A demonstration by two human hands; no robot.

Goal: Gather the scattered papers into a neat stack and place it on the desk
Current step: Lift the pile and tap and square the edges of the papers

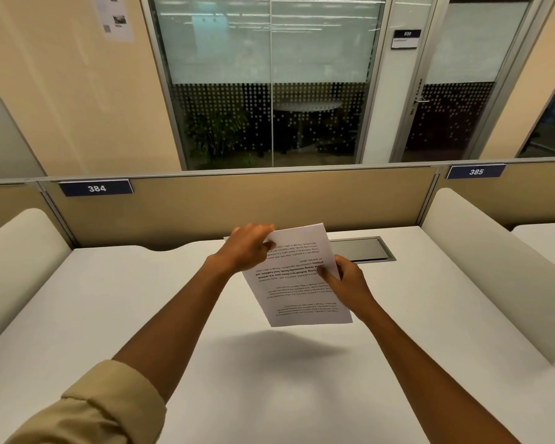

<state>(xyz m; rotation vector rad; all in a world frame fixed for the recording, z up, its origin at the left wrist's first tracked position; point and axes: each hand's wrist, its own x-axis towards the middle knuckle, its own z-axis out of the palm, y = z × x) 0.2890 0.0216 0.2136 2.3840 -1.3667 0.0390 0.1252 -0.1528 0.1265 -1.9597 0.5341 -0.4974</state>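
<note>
Rolled sleeve [103, 408]; both hands [249, 248] clasp papers [297, 277] aloft.

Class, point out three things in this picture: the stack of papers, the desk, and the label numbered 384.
stack of papers [297, 283], head view, middle of the printed top sheet.
desk [125, 299], head view, bare white top left of the arms.
label 384 [96, 188], head view, on the white number.
</note>
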